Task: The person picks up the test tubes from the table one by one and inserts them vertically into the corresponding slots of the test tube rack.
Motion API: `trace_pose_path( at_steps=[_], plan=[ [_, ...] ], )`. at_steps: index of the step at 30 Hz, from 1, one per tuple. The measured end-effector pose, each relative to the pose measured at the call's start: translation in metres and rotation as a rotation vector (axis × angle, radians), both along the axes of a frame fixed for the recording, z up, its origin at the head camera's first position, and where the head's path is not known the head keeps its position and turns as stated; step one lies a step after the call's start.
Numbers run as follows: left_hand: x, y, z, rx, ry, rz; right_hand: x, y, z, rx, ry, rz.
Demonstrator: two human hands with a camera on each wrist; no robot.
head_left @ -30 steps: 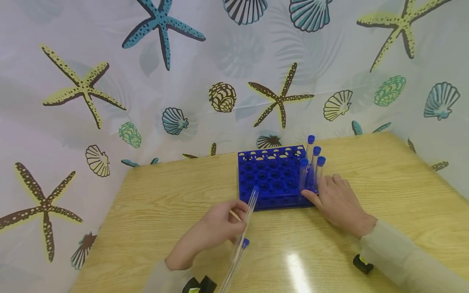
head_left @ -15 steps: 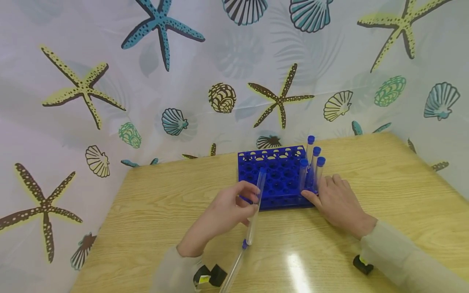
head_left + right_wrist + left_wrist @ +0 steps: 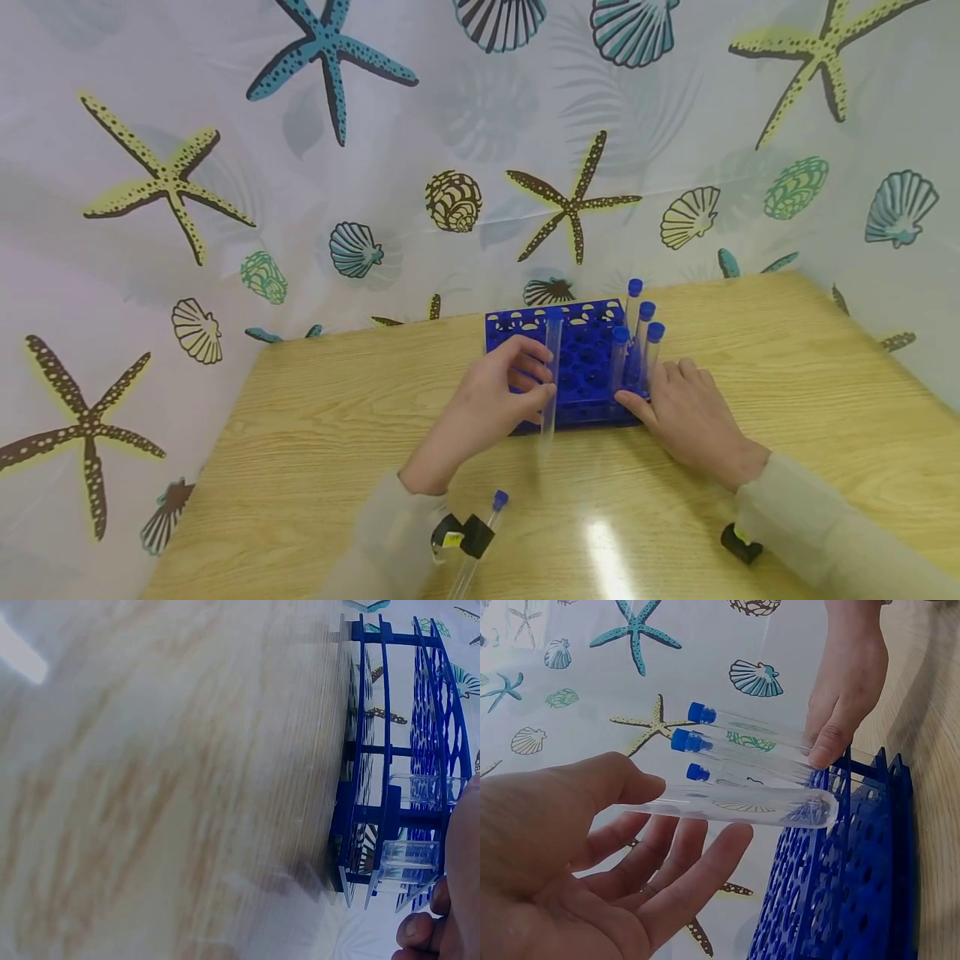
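Observation:
My left hand (image 3: 480, 408) pinches a clear test tube (image 3: 553, 346) with a blue cap between thumb and fingers. The tube stands nearly upright, cap up, before the blue test tube rack (image 3: 588, 410). In the left wrist view the rounded bottom of this tube (image 3: 802, 808) is free, apart from the rack (image 3: 802, 877). My right hand (image 3: 693, 412) holds the rack's front right corner, thumb along the front and fingers at the side. Several capped tubes (image 3: 619, 358) stand in the rack's right end. The right wrist view shows the rack (image 3: 386, 750) side-on, the hand (image 3: 465, 862) at its end.
Another blue-capped test tube (image 3: 498, 503) lies on the wooden table (image 3: 337, 417) near the front, partly hidden by the left wrist camera (image 3: 472, 535). Behind the table hangs a white curtain (image 3: 450, 108) with starfish and shells.
My left hand has carried the test tube forward and right, from near the lying tube to the front of the rack, tipping it more upright. My right hand has stayed at the rack.

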State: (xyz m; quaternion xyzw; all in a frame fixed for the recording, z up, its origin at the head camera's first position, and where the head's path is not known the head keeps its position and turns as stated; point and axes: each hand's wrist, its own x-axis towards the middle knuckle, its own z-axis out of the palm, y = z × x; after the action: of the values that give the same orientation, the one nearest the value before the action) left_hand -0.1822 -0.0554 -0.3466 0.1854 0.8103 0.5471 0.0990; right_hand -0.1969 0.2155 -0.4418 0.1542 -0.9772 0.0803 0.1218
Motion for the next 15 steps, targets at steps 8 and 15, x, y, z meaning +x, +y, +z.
trace_pose_path(
  at_steps=[8,15],
  plan=[
    [-0.008,0.016,0.005,-0.014,0.140,0.023,0.000,0.000,0.000,-0.006,-0.005,-0.004],
    [-0.018,0.033,0.010,-0.090,0.295,0.057,0.000,0.000,0.000,-0.011,-0.015,-0.007]
  ],
)
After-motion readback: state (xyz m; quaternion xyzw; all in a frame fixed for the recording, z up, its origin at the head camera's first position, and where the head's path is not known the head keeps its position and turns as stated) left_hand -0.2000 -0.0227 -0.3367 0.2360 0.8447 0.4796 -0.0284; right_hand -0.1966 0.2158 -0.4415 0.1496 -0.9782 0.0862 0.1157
